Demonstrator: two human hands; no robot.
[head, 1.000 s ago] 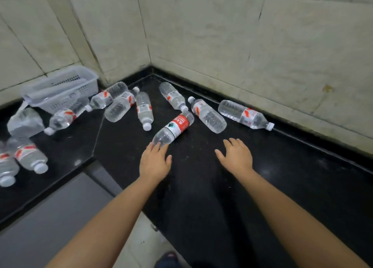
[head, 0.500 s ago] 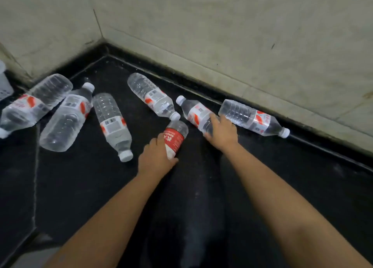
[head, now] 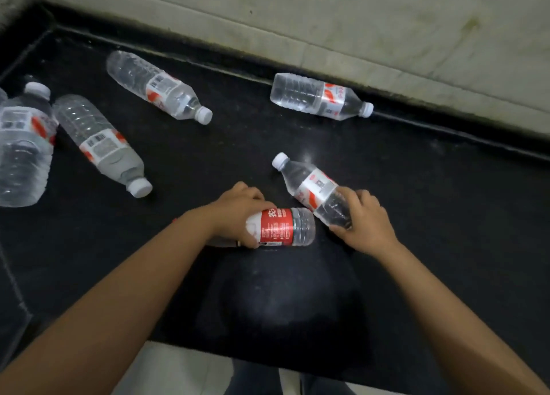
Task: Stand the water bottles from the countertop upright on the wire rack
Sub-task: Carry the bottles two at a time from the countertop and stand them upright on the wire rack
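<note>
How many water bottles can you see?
6: a red-label bottle in the left hand, one in the right hand, one by the wall, one mid-counter, two at left. More may lie outside the view.

Both bare forearms come in from the bottom corners and angle toward the middle. The left hand has its fingers curled over the top and thumb underneath, gripping a red-label bottle. The right hand wraps its fingers around the base end of a clear bottle. The hands sit close together.
</note>
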